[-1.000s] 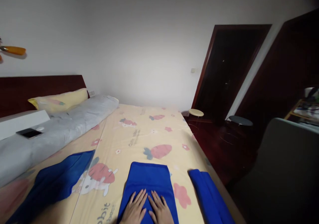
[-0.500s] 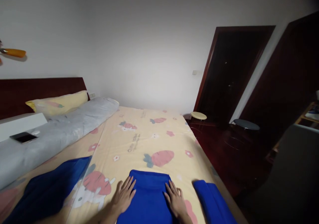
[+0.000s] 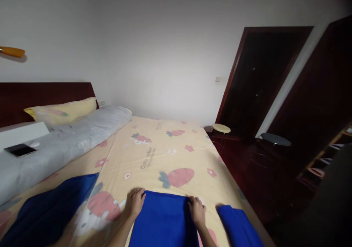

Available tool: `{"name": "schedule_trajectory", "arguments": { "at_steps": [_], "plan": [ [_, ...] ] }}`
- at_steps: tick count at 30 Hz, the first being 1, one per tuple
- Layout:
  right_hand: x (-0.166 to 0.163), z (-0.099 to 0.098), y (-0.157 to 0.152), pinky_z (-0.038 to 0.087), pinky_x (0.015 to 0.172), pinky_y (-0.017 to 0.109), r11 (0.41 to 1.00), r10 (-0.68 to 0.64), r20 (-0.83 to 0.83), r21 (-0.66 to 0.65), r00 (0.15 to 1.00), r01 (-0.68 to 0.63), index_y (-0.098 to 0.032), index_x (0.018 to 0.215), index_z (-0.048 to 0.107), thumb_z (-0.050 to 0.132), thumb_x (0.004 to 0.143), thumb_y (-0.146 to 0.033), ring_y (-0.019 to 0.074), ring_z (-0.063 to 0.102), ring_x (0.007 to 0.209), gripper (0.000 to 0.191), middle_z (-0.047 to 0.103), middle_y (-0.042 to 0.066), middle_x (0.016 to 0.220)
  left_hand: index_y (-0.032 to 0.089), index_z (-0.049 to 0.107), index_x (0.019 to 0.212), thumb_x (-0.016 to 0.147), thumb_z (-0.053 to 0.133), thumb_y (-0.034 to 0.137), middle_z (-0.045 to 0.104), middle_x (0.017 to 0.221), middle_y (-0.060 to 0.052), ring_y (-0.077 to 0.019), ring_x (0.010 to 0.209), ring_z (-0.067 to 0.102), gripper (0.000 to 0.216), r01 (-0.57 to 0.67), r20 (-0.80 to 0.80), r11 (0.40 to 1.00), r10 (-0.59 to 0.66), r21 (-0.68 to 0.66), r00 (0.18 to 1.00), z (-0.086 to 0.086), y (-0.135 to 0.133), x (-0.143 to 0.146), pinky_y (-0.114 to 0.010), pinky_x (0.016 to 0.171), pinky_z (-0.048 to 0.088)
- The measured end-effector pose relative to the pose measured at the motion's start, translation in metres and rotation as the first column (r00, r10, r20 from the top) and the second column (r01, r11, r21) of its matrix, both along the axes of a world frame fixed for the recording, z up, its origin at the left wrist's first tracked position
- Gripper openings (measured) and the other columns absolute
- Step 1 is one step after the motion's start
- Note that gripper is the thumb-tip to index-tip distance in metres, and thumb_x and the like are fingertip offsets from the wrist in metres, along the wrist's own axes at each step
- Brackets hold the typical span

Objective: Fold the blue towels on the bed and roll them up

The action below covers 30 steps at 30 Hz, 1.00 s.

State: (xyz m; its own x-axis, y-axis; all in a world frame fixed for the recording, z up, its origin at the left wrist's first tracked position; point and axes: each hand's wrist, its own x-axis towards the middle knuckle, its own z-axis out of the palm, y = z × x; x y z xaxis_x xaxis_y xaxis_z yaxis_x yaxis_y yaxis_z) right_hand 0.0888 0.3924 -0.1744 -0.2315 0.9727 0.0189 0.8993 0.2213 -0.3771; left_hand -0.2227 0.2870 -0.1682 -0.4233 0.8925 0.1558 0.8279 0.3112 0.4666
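Observation:
A bright blue cloth [image 3: 166,219] lies flat on the bed in front of me, its far edge running straight across. My left hand [image 3: 137,202] is closed on the far left corner, fingers curled around the edge. At the far right corner my right hand [image 3: 197,209] grips the same cloth, also with bent fingers. To the right lies a folded blue cloth [image 3: 240,225], apart from my hand. A darker blue cloth [image 3: 52,208] is spread out at the left.
The bed has a cream sheet [image 3: 154,144] with carrot prints. A grey rolled quilt [image 3: 82,133], a yellow pillow [image 3: 63,111], a white box [image 3: 24,131] and a phone [image 3: 20,150] are at the left. Two stools, one cream [image 3: 221,128] and one dark [image 3: 275,139], stand beyond the bed's right side.
My hands have gone from lying flat with spread fingers on the cloth's sides to gripping its two far corners. The view has shifted slightly right.

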Motion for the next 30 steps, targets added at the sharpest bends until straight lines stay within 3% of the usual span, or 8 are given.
{"name": "schedule_trajectory", "arguments": {
  "at_steps": [8,15,25,27,30],
  "plan": [
    [-0.001,0.000,0.011,0.041,0.081,0.031,0.997,0.010,0.026,0.071,1.000,-0.011,-0.022,0.095,0.065,0.037,0.089,-0.023,0.0202,0.065,0.094,0.029,0.073,0.006,0.096,0.020,0.065,0.074,0.073,0.055,0.004,0.069,0.081,0.000,-0.0132,0.081,0.063,0.019,-0.011,0.048,1.000,0.010,0.024,0.999,-0.006,0.011,-0.004,-0.025,0.078,0.046],
    [0.007,-0.005,0.017,0.041,0.079,0.032,0.980,0.021,0.062,0.197,0.998,-0.033,-0.021,0.090,0.065,0.030,0.094,-0.029,0.0214,0.062,0.092,0.036,0.069,0.009,0.096,0.021,0.067,0.075,0.079,0.056,0.017,0.066,0.078,0.000,-0.0150,0.080,0.060,0.013,-0.033,0.016,0.998,0.032,0.054,0.999,-0.001,0.006,-0.019,-0.027,0.078,0.044],
    [0.001,-0.017,0.023,0.043,0.076,0.033,0.976,-0.039,0.102,0.217,0.994,0.016,-0.021,0.096,0.064,0.031,0.094,-0.027,0.0225,0.062,0.092,0.034,0.068,0.008,0.095,0.022,0.065,0.072,0.082,0.050,0.015,0.067,0.078,0.000,-0.0150,0.082,0.060,0.019,-0.129,-0.064,0.991,0.131,0.033,0.989,-0.004,0.018,-0.012,-0.026,0.079,0.043],
    [0.002,-0.014,0.023,0.044,0.076,0.035,0.977,-0.050,0.107,0.212,0.993,0.026,-0.020,0.098,0.064,0.030,0.094,-0.026,0.0241,0.062,0.092,0.035,0.068,0.010,0.094,0.022,0.066,0.075,0.084,0.044,0.013,0.068,0.083,-0.002,-0.0180,0.087,0.060,0.025,-0.174,-0.094,0.984,0.175,0.025,0.980,0.000,0.016,-0.007,-0.030,0.081,0.043],
    [-0.010,-0.009,0.013,0.045,0.081,0.040,0.974,-0.048,0.107,0.225,0.993,0.023,-0.018,0.103,0.064,0.026,0.094,-0.025,0.0267,0.062,0.095,0.040,0.068,0.013,0.100,0.022,0.067,0.102,0.086,0.036,0.011,0.069,0.104,-0.006,-0.0230,0.104,0.058,0.037,-0.187,-0.152,0.981,0.192,0.042,0.970,0.000,0.007,0.016,-0.038,0.091,0.041]
  ]
}}
